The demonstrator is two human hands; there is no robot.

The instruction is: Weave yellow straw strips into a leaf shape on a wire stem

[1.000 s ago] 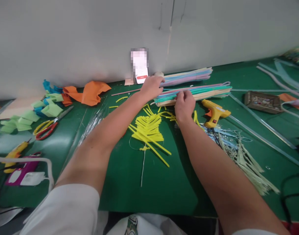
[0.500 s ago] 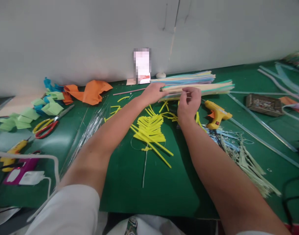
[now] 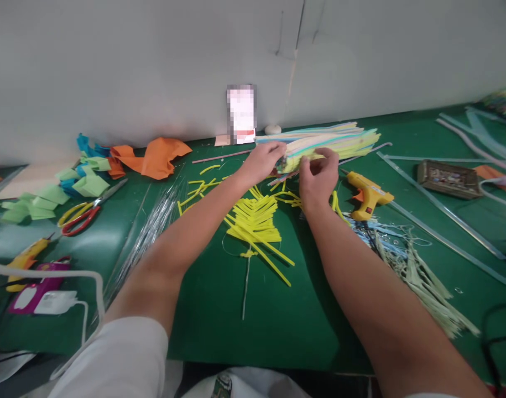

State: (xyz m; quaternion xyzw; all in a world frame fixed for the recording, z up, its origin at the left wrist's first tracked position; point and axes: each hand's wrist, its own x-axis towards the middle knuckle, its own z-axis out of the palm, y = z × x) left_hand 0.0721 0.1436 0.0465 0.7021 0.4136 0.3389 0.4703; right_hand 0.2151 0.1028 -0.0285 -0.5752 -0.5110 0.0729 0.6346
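Left hand (image 3: pixel 261 160) closed round the bundle's (image 3: pixel 349 145) left end. Right hand (image 3: pixel 319 177) half-curled at its near side, thumb and fingers slightly parted — grip on a stem cannot be told. Bundle lies at 1 o'clock from right hand. Change noted: yellow has turned into view there, judged to put matching stems within reach. Yellow piece (image 3: pixel 255 218) at 8 o'clock, glue gun (image 3: pixel 371 193) at 4.

phone (image 3: pixel 241 110) upright by wall (image 3: pixel 153 66) | scissors (image 3: pixel 97 203) near orange sheet (image 3: pixel 163 159) | shallow tray (image 3: pixel 445 189) at right
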